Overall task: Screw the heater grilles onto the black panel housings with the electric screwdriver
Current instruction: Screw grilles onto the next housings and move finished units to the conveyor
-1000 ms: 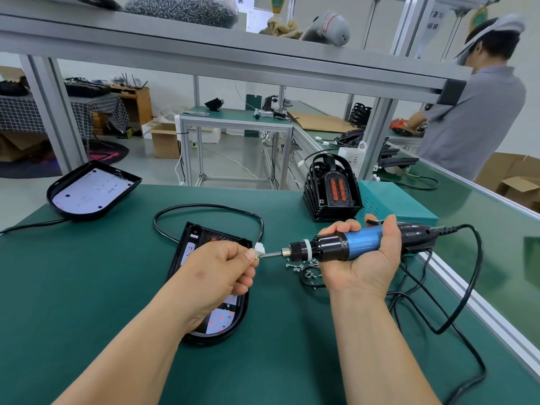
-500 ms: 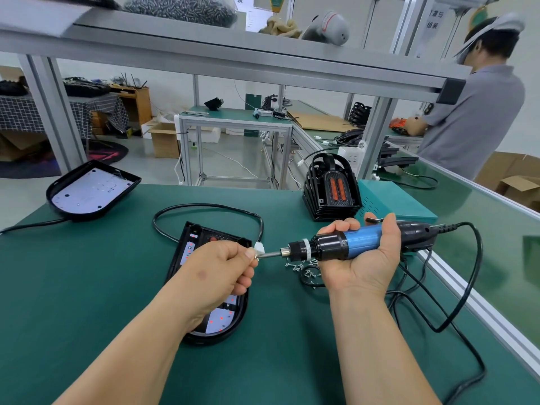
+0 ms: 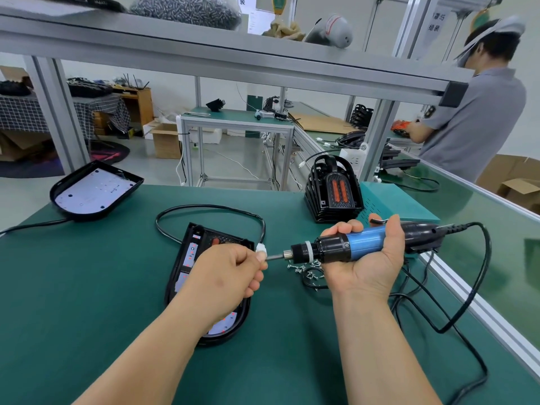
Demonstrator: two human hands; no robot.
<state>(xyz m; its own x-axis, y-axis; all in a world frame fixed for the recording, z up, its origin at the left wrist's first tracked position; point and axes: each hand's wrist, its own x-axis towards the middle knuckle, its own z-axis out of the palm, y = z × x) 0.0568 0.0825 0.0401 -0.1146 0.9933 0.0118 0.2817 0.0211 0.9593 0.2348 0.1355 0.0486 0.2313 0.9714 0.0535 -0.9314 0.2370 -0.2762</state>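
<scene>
two hands on one screwdriver over the open housing

far to the left of the near housing (image 3: 187,267) and further back, a second housing (image 3: 96,191) lies open side up at the back edge of the green table (image 3: 87,287), its pale board showing. the near housing lies flat mid-table, also open side up, narrow end away from the camera. a black cable (image 3: 204,206) loops on the mat behind it and ends in a white plug (image 3: 261,247) just off its far right corner.

the left hand (image 3: 225,276) is over the near housing's right half, fingers curled, thumb and forefinger pinching the tip of the bit (image 3: 274,256) (anything tiny held there is hidden by the fingertips). from that pinch the bit runs level into the screwdriver (image 3: 359,244), which is held above the table to the right of the near housing. the right hand (image 3: 365,264), palm up, is wrapped round its blue barrel, fingers curled over the top.

below the screwdriver's nose, just right of the near housing, a small heap of screws (image 3: 304,268) lies on the mat. behind and right of the near housing, a stack of black grilles (image 3: 333,191) stands upright beside a teal box (image 3: 391,203). the screwdriver's cord (image 3: 485,276) trails right and then curves back toward the camera. far right and well beyond, a person (image 3: 473,121) in a grey shirt stands at another bench.
</scene>
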